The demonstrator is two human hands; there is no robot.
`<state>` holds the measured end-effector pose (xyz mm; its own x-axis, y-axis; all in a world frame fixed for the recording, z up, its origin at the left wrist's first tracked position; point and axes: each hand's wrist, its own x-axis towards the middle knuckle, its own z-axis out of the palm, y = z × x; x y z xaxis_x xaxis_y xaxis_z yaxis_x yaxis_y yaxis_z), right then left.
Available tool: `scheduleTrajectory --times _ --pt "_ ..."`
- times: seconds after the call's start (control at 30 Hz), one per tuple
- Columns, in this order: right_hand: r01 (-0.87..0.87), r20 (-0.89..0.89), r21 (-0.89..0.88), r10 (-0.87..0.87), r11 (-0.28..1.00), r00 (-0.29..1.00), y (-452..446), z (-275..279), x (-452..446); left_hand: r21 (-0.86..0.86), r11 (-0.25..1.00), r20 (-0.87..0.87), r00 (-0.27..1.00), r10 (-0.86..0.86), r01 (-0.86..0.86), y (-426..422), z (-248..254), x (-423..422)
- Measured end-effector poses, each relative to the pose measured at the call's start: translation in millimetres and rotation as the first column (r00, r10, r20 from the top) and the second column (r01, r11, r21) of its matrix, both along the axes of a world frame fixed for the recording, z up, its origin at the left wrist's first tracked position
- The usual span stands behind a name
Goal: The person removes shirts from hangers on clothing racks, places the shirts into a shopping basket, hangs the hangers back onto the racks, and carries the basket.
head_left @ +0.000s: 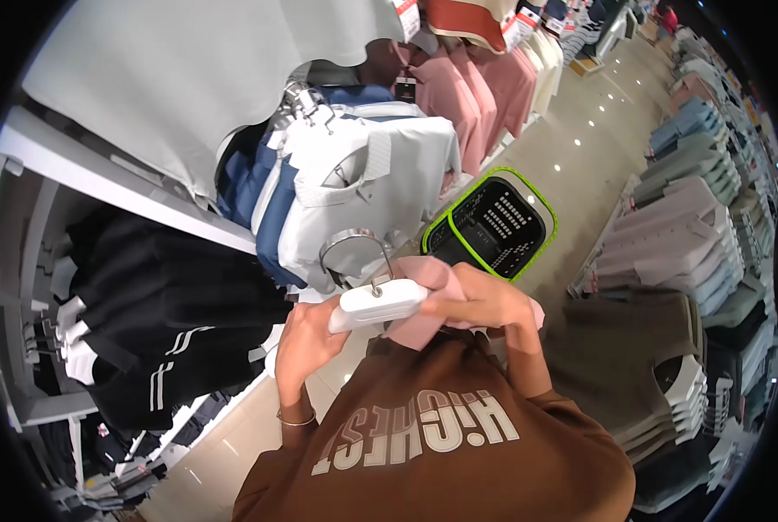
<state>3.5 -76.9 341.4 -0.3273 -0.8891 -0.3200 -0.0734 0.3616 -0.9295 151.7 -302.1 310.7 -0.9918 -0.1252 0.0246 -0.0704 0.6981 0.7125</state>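
A white hanger (380,300) with a metal hook lies crosswise between my two hands, in front of the brown shirt I wear. My left hand (306,339), with a bracelet at the wrist, is closed round the hanger's left end. My right hand (485,300) is closed on a pink garment (419,326) at the hanger's right end. The garment's collar part curls up over that end, and the rest of it is mostly hidden by my hand. Just beyond the hanger hang white shirts (415,165) and blue shirts (276,209).
A black shopping basket (502,222) with a green rim rests on the floor ahead. Black garments (180,304) hang at the left, pink shirts (467,96) farther ahead. Brown garments (615,365) and light pink shirts (667,230) hang at the right.
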Motion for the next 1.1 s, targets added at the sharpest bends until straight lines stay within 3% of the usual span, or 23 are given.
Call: scheduleTrajectory --times 0.07,0.13,0.17,0.2,0.27,0.33,0.37,0.4,0.47,0.5,0.6,0.63,0.73,0.87,0.9,1.0,1.03,1.1 --pt "0.299 0.066 -0.180 -0.292 0.937 0.954 14 -18 11 0.025 0.999 0.005 1.000 -0.026 0.026 1 -1 -4" --pt "0.424 0.109 -0.282 -0.410 0.861 0.905 22 0 11 -0.005 1.000 -0.025 1.000 -0.014 0.014 -1 -7 -5" --pt "0.524 0.107 -0.348 -0.523 0.777 0.846 29 -8 7 -0.021 1.000 -0.041 0.999 -0.003 0.002 -5 -13 -5" --pt "0.607 0.114 -0.413 -0.623 0.679 0.774 40 -16 1 -0.127 0.991 -0.184 0.983 0.021 -0.045 -18 -36 4" --pt "0.746 0.055 -0.412 -0.803 0.524 0.594 68 -16 -14 -0.136 0.974 -0.057 0.983 0.172 -0.179 -21 -13 8" --pt "0.782 0.096 -0.533 -0.895 0.323 0.436 86 -12 -28 0.091 0.956 -0.081 0.954 0.287 -0.280 -36 -28 17" --pt "0.767 0.117 -0.584 -0.907 0.266 0.404 94 -7 -36 0.095 0.937 -0.046 0.939 0.341 -0.336 -40 -29 25" --pt "0.749 0.141 -0.629 -0.917 0.208 0.374 101 -3 -44 -0.019 0.903 -0.044 0.903 0.428 -0.429 -48 -40 38" --pt "0.714 0.275 -0.700 -0.910 0.032 0.310 109 4 -61 0.151 0.854 -0.129 0.847 0.516 -0.498 -40 -29 39" --pt "0.672 0.305 -0.741 -0.891 0.001 0.338 114 6 -70 0.147 0.819 -0.104 0.814 0.571 -0.555 -42 -32 45" --pt "0.642 0.352 -0.767 -0.837 -0.002 0.419 124 13 -95 0.192 0.676 -0.025 0.685 0.728 -0.712 -35 -41 51" --pt "0.588 0.304 -0.804 -0.792 0.085 0.530 126 18 -99 0.212 0.663 -0.057 0.668 0.742 -0.718 -28 -41 47" --pt "0.650 0.443 -0.758 -0.773 -0.052 0.455 130 14 -124 0.248 0.657 -0.123 0.650 0.750 -0.712 -6 -44 29" --pt "0.675 0.467 -0.720 -0.830 -0.158 0.304 139 34 -149 0.277 0.638 -0.122 0.633 0.765 -0.718 27 -43 0" --pt "0.637 0.466 -0.763 -0.773 -0.105 0.430 148 40 -157 0.268 0.636 -0.100 0.636 0.765 -0.723 34 -41 -7" --pt "0.543 0.399 -0.839 -0.714 -0.032 0.575 162 60 -172 0.258 0.646 -0.079 0.651 0.755 -0.718 54 -41 -22" --pt "0.532 0.314 -0.845 -0.851 -0.049 0.420 162 61 -179 0.265 0.660 -0.103 0.660 0.744 -0.703 61 -44 -26" --pt "0.520 0.224 -0.854 -0.901 0.002 0.371 167 49 -201 0.304 0.657 -0.069 0.672 0.738 -0.690 74 -47 -30"
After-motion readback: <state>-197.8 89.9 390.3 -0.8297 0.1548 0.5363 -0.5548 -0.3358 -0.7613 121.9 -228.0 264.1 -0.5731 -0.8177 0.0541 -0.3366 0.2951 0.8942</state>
